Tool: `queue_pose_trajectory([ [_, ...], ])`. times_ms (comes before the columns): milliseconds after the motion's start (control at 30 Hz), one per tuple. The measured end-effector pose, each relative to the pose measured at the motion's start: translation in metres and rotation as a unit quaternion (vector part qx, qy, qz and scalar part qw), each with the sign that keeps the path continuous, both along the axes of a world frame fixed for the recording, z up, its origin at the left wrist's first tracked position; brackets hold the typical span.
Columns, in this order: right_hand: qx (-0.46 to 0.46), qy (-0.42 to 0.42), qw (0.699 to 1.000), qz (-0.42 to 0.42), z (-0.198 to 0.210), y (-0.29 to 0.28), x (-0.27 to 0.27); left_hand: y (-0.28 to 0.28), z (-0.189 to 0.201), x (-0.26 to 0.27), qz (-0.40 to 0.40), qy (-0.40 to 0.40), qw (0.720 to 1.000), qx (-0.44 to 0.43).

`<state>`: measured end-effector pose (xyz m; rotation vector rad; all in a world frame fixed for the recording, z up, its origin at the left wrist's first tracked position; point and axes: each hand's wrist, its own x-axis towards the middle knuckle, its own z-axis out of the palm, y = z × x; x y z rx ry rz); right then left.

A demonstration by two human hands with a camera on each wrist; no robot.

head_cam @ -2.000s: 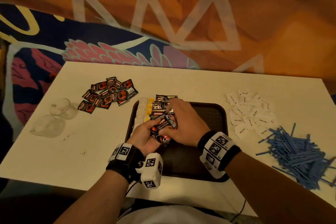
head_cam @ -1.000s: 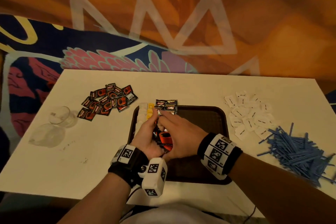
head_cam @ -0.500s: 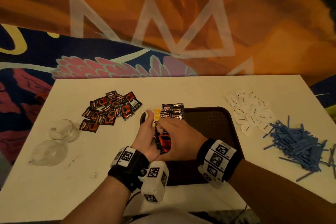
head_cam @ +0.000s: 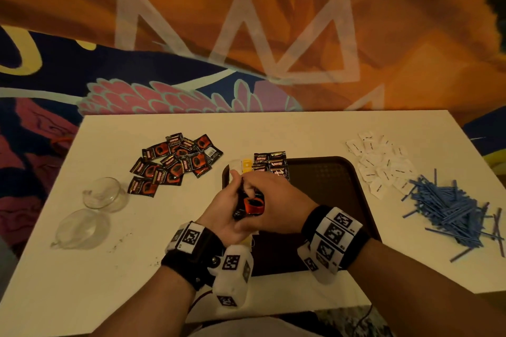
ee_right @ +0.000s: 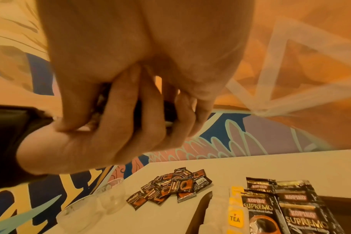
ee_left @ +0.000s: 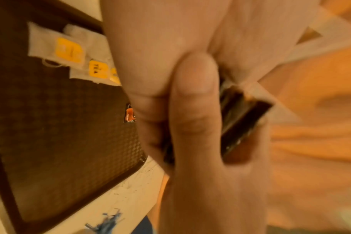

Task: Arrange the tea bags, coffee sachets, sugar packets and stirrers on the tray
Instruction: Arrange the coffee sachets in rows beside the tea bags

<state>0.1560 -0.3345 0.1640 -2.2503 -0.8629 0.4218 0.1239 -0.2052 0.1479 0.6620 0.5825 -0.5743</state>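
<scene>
Above the left part of the brown tray (head_cam: 328, 172), both hands hold a small stack of black-and-orange coffee sachets (head_cam: 250, 204). My left hand (head_cam: 232, 200) cups the stack from the left, with its thumb (ee_left: 194, 95) pressed on the stack's (ee_left: 242, 118) face. My right hand (head_cam: 262, 191) covers it from the right, fingers curled over the top. On the tray's far left lie tea bags (head_cam: 238, 167) with yellow tags and two short rows of coffee sachets (head_cam: 269, 163). A loose heap of coffee sachets (head_cam: 175, 164) lies on the table to the left.
White sugar packets (head_cam: 380, 164) and a heap of blue stirrers (head_cam: 449, 208) lie right of the tray. Two clear glass cups (head_cam: 102, 194) stand at the table's left. The tray's right half (head_cam: 336, 186) is bare. The white table's near edge (head_cam: 273, 314) runs under my wrists.
Both hands have come up off the sachet rows on the tray and drawn the held sachets into a tight stack between them. The view has shifted slightly.
</scene>
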Motion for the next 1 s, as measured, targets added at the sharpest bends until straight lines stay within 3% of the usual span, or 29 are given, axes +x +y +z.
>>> queue_pose_trajectory([
  [133,-0.042,0.0,0.999,0.022,-0.001,0.004,-0.001,-0.001,-0.005,0.0,0.025,0.007,1.0,0.014],
  [267,-0.093,-0.055,0.993,0.05,-0.005,-0.01,0.002,0.0,-0.016,0.001,0.031,-0.004,0.999,0.007],
  [367,-0.014,0.038,0.996,-0.084,-0.005,-0.024,0.003,-0.006,-0.013,0.005,0.051,-0.017,0.994,0.093],
  [467,0.047,0.111,0.964,-0.236,-0.015,-0.034,0.008,-0.016,-0.017,0.011,0.086,-0.035,0.984,0.155],
  [600,0.064,0.259,0.931,-0.249,-0.031,-0.045,0.014,-0.034,-0.02,0.018,0.11,-0.042,0.969,0.218],
  [733,0.063,0.273,0.925,-0.257,-0.044,-0.056,0.016,-0.043,-0.029,0.028,0.149,0.018,0.952,0.266],
  [900,0.088,0.338,0.9,-0.26,-0.063,-0.058,0.013,-0.05,-0.042,0.04,0.144,0.024,0.94,0.309],
  [1000,0.074,0.33,0.893,-0.297,-0.078,-0.063,0.026,-0.037,-0.051,0.041,0.198,0.062,0.928,0.308],
])
